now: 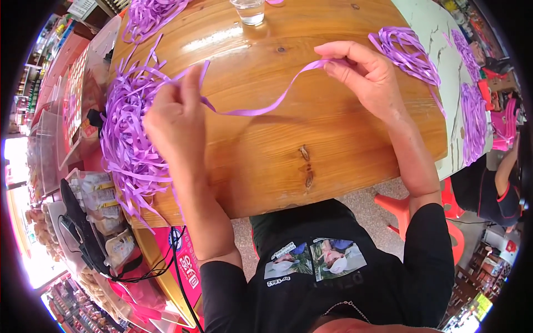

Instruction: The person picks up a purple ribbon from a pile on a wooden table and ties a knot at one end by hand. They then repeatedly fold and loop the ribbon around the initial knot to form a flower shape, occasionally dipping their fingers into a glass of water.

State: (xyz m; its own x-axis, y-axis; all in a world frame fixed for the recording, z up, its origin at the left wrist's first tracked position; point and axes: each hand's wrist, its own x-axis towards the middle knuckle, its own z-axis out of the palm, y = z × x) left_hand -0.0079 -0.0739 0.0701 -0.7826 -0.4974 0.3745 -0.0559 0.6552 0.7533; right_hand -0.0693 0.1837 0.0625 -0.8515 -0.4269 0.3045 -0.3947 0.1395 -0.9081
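Observation:
A narrow purple ribbon (pixel 250 112) hangs in a slack curve between my two hands, above the wooden table (pixel 250 166). My left hand (pixel 180 108) pinches one part of it, and a short end sticks up past the thumb. Farther right, my right hand (pixel 363 72) holds the other part between thumb and fingertips, with the index finger stretched out. Right beside my left hand lies a big tangled heap of purple ribbons (pixel 125 122). A looser bundle of ribbons (pixel 408 53) lies beyond my right hand.
A glass of water (pixel 251 12) stands at the far edge. Another ribbon bundle (pixel 152 16) lies far left. More ribbon strands (pixel 472 122) rest on a white marbled table (pixel 452 133) at right. Red stools (pixel 397 208) and a person (pixel 488 188) are beyond it; cables (pixel 150 272) hang at left.

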